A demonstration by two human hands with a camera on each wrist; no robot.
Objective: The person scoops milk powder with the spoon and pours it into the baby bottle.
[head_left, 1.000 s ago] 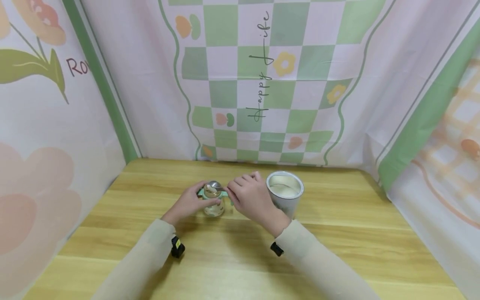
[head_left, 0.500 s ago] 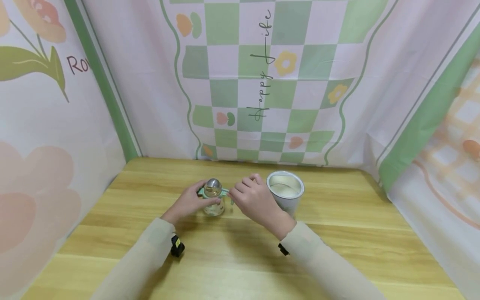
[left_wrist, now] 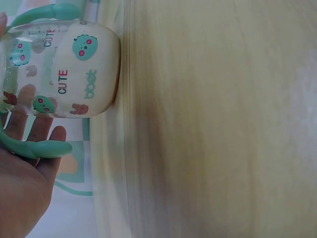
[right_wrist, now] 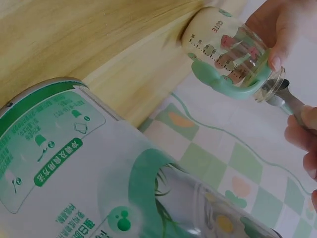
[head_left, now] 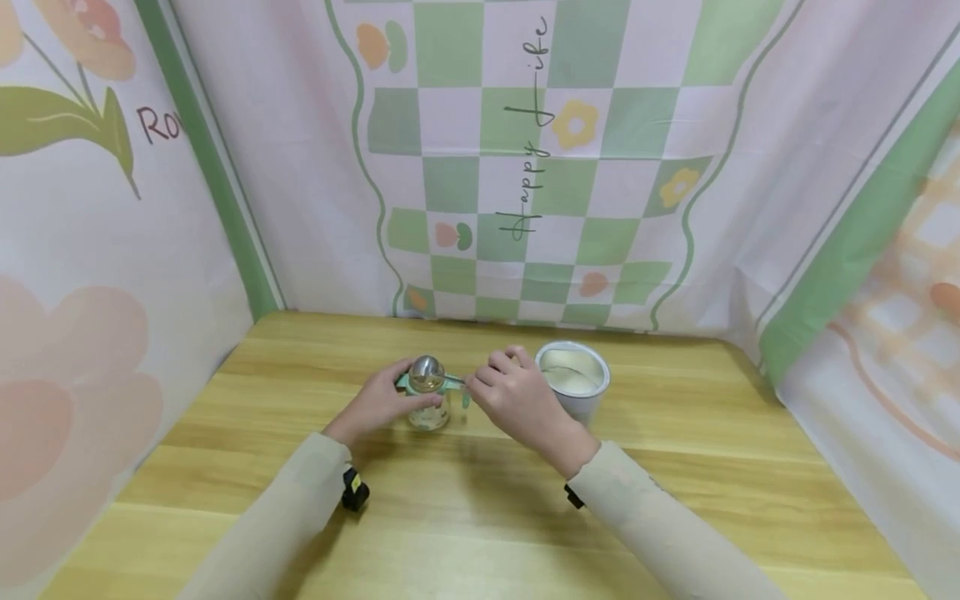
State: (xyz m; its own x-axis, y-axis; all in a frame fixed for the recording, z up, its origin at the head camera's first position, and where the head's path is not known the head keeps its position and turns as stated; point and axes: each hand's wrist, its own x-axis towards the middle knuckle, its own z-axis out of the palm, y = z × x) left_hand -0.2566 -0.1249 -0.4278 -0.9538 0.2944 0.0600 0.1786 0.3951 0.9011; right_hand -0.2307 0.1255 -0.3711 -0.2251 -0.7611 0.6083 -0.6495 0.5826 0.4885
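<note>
A clear baby bottle (head_left: 431, 414) with green side handles and printed animal faces stands upright on the table. My left hand (head_left: 381, 402) holds it round the upper part, thumb on the near side. Pale powder (left_wrist: 91, 69) shows in its lower part in the left wrist view. Between thumb and fingers my right hand (head_left: 517, 402) pinches the handle of a metal spoon (head_left: 427, 372). The spoon's bowl is upside down right at the bottle's mouth. In the right wrist view the spoon handle (right_wrist: 296, 105) slants away from the bottle's neck.
Right beside my right hand stands an open white and green can (head_left: 583, 407), with pale powder (head_left: 572, 381) inside. The wooden table (head_left: 480, 533) ends at a patterned curtain (head_left: 510, 183) behind, with more curtain on both sides.
The spoon held white powder a second ago and has since been turned over above the bottle. My right hand has shifted slightly right; the left hand keeps its hold.
</note>
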